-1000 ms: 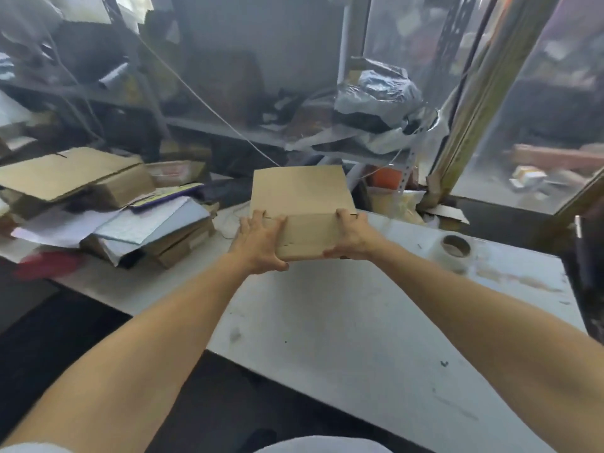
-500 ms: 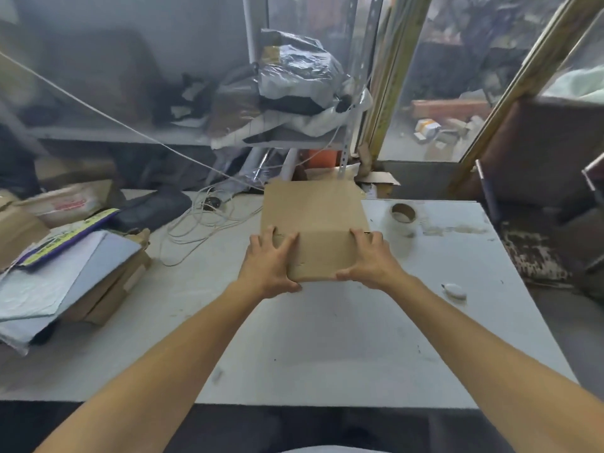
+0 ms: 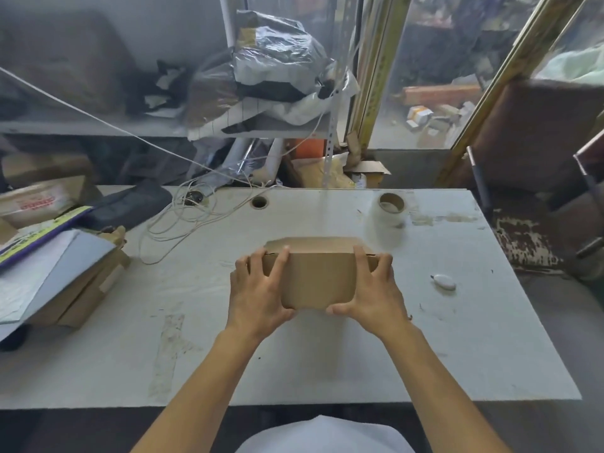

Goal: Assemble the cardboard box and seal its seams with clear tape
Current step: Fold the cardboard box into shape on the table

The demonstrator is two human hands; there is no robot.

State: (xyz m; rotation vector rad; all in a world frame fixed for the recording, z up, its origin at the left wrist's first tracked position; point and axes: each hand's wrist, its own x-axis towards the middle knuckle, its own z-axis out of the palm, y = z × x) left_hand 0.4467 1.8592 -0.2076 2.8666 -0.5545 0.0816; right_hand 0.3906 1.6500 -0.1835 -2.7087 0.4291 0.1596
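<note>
Soft window daylight — edges warped, background hazy.

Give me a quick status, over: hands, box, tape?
Left hand and right hand grip the cardboard box by its ends, on the table. Tape roll untouched, behind right. No tape visible on box. Nothing in the way.

head-worn view, facing forward and down; table (image 3: pixel 327 371) near

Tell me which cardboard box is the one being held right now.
The plain brown cardboard box at the table's middle, gripped by the left hand and right hand. The flattened boxes at the left edge lie untouched under papers.
</note>
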